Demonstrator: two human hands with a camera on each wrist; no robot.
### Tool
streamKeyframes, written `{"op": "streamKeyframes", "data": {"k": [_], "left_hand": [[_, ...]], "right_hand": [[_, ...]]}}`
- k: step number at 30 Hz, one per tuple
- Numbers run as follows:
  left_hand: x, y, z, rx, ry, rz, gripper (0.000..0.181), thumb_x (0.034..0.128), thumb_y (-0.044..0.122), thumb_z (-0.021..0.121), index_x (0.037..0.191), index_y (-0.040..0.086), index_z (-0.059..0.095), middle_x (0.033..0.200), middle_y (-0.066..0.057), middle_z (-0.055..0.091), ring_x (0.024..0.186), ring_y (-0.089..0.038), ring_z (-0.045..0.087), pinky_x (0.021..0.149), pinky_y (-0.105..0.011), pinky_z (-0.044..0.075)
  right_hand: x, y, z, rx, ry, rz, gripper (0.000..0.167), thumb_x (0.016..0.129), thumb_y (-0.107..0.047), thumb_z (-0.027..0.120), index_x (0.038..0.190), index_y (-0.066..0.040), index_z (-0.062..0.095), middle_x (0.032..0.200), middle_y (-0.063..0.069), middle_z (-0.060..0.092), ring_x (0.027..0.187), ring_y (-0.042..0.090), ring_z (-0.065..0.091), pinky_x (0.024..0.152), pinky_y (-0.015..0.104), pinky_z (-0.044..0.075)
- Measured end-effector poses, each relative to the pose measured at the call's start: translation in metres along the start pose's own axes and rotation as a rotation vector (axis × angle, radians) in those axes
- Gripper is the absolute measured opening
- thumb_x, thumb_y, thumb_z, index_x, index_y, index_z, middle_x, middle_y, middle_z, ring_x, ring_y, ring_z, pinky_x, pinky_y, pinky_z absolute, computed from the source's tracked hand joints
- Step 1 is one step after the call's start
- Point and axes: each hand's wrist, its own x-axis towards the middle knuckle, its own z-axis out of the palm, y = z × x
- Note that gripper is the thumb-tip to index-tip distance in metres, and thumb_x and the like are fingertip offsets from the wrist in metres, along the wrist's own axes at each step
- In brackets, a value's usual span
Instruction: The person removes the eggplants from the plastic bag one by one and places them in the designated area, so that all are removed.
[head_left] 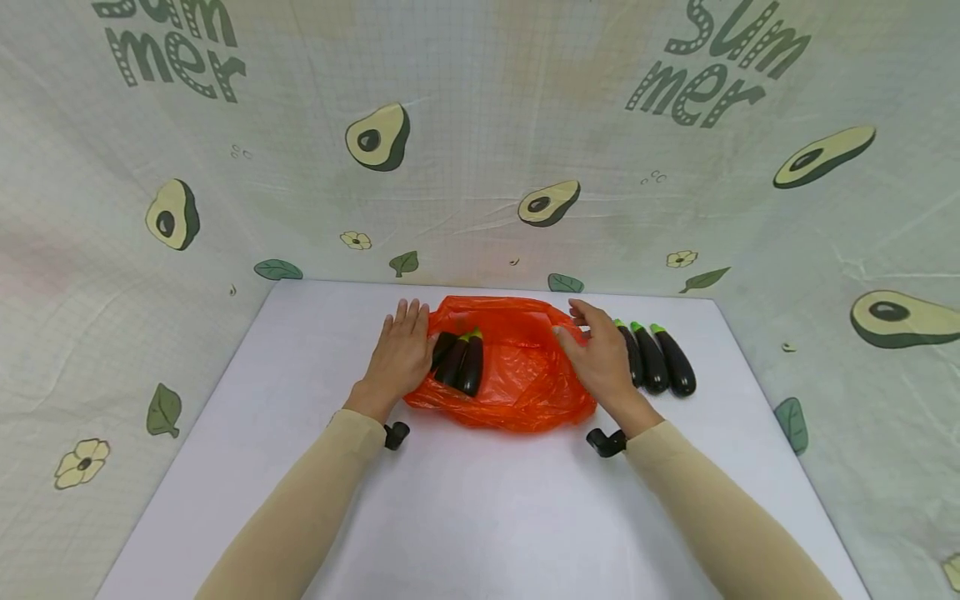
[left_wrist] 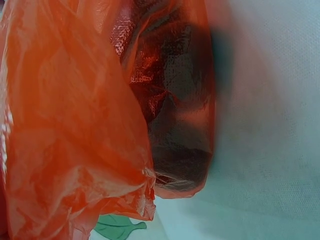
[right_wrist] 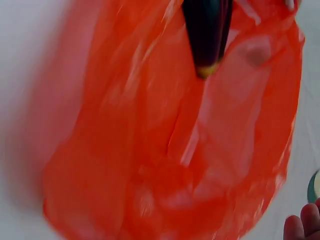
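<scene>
An orange-red plastic bag lies spread wide on the table, its mouth facing up. Inside it at the left, eggplants lie side by side, stems away from me; one also shows in the right wrist view. My left hand rests along the bag's left side with fingers straight. In the left wrist view a dark eggplant shape shows through the plastic. At the bag's right rim is my right hand, fingers apart and slightly bent, gripping nothing that I can see.
To the right of my right hand, three more eggplants lie in a row on the white table, the nearest partly hidden by the hand. Behind the table hangs a cloth printed with avocados and leaves.
</scene>
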Motion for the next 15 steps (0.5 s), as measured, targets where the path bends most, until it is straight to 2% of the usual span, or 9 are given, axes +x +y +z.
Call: {"op": "streamKeyframes", "data": {"k": [7, 15], "left_hand": [[0.000, 0.001, 0.001, 0.004, -0.009, -0.003, 0.070, 0.1133, 0.037, 0.043, 0.168, 0.001, 0.018, 0.176, -0.020, 0.015, 0.165, -0.038, 0.005, 0.132, -0.057, 0.010], [0.001, 0.001, 0.003, 0.004, -0.002, -0.001, 0.069, 0.1134, 0.037, 0.042, 0.168, 0.000, 0.019, 0.175, -0.020, 0.016, 0.164, -0.038, 0.006, 0.132, -0.058, 0.010]], "right_hand": [[-0.002, -0.025, 0.034, 0.037, -0.076, -0.038, 0.056, 0.101, -0.027, 0.074, 0.149, -0.007, 0.055, 0.136, 0.016, 0.065, 0.117, 0.033, 0.065, 0.099, 0.049, 0.060], [-0.004, -0.038, 0.077, 0.050, -0.251, 0.105, 0.063, 0.101, -0.035, 0.072, 0.155, -0.013, 0.047, 0.145, 0.013, 0.060, 0.128, 0.030, 0.061, 0.103, 0.050, 0.059]]}}
